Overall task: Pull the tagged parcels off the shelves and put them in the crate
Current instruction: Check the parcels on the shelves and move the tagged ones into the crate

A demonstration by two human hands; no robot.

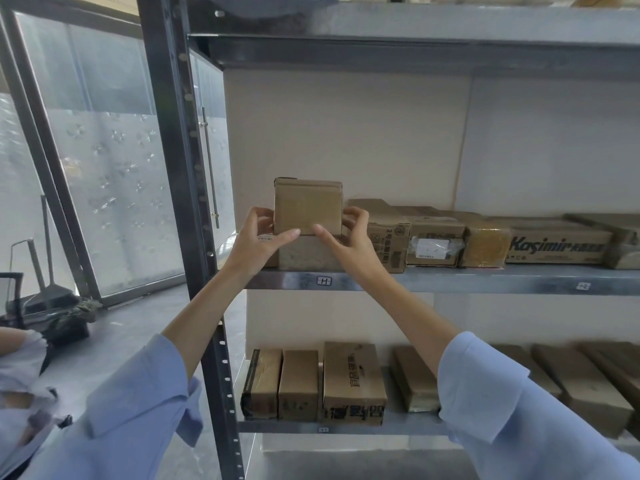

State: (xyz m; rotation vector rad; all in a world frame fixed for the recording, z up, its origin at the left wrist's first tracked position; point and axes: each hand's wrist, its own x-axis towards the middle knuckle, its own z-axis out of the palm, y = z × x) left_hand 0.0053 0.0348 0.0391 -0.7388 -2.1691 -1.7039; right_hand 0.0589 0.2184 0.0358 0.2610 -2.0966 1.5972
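The left hand (pixel 263 237) and right hand (pixel 349 237) are pinching the small box (pixel 308 206) by its lower sides, thumbs lying on its front. It is sitting on a paler box (pixel 308 252) at the left end of the middle shelf (pixel 450 280); no tag is showing on its front face, and the crate is out of view.

With such a low fingertip hold, the box is likely to tip or slip as it comes out. It may also drag the paler box over the shelf edge. The right fingers are crowding the printed box (pixel 388 244) just beside it. The post (pixel 194 202) is standing close on the left, so the way out is toward the person. Above, room is lying open; the wall is closing off the back.
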